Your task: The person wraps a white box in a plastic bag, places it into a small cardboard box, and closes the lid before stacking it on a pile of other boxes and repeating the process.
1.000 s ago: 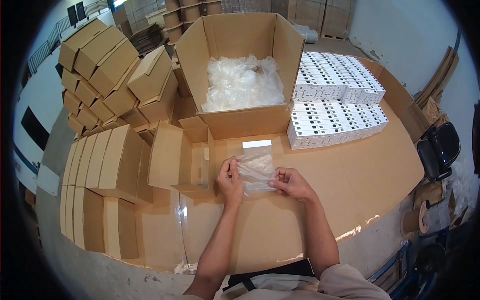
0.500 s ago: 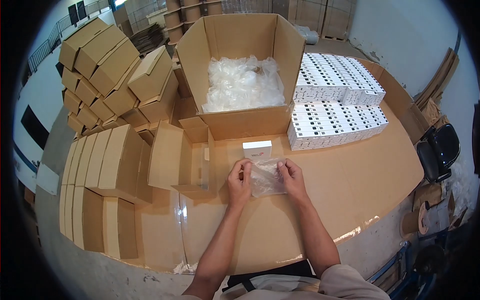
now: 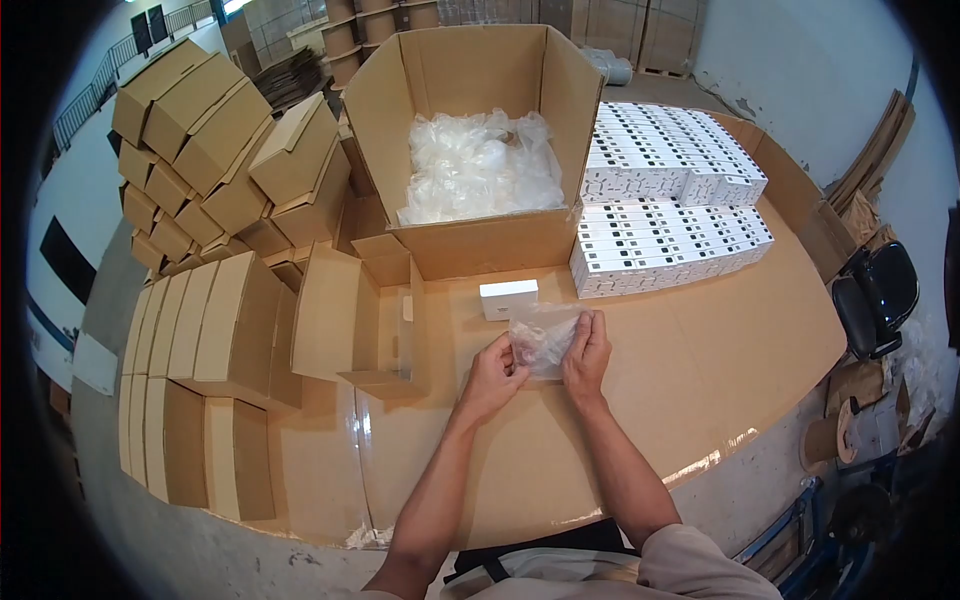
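A clear plastic bag (image 3: pixel 545 338) is stretched between my two hands over the table. My left hand (image 3: pixel 492 378) pinches its lower left edge, fingers curled in. On the bag's right side, my right hand (image 3: pixel 588 358) grips with thumb and fingers closed on the film. Just behind the bag, a small white box (image 3: pixel 508 296) stands on the cardboard-covered tabletop, its lower right part overlapped by the film.
An open brown carton (image 3: pixel 335 312) stands to the left, near more cartons (image 3: pixel 235 325). At the back, a large carton (image 3: pixel 480 245) holds a heap of plastic bags (image 3: pixel 485 165). White boxes (image 3: pixel 670 245) are stacked in rows at the right; a black chair (image 3: pixel 882 300) stands beyond.
My left hand has slid down to the bag's lower left edge. My right hand has risen slightly and turned, and the bag has shifted right and is tilted.
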Available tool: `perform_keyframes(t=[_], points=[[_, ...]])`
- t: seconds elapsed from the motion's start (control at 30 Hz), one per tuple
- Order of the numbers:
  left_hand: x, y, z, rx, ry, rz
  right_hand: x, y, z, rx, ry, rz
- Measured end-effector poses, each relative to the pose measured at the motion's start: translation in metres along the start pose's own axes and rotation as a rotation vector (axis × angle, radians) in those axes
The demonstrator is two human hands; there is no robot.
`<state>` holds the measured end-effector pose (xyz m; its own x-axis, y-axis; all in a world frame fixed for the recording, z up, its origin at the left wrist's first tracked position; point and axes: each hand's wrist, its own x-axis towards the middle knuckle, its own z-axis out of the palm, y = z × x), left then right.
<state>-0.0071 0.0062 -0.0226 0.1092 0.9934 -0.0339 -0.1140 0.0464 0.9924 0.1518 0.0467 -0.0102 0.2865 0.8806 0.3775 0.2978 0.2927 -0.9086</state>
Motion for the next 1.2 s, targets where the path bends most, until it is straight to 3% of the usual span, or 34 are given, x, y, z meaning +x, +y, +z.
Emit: perform_keyframes(t=[0.43, 0.63, 0.87, 0.93, 1.03, 1.2], points=[[0.0, 0.004, -0.008, -0.087, -0.024, -0.005, 0.012, 0.009, -0.006, 0.034, 0.161, -0.011], [-0.005, 0.015, 0.009, 0.049, 0.131, 0.268, 0.01, 0.009, -0.007, -0.011, 0.14, -0.058], [0.002, -0.009, 0.012, 0.328, 0.593, 0.209, -0.02, -0.006, 0.01, -0.043, -0.104, -0.143], [-0.002, 0.008, 0.013, 0.338, 0.686, 0.202, -0.021, -0.011, 0.013, -0.041, -0.133, -0.1], [0.002, 0.005, 0.013, 0.352, 0.744, 0.345, -0.019, -0.015, 0.014, -0.011, -0.129, -0.072], [0.001, 0.008, 0.014, 0.176, 0.616, 0.238, -0.019, -0.006, 0.011, -0.023, -0.126, -0.093]])
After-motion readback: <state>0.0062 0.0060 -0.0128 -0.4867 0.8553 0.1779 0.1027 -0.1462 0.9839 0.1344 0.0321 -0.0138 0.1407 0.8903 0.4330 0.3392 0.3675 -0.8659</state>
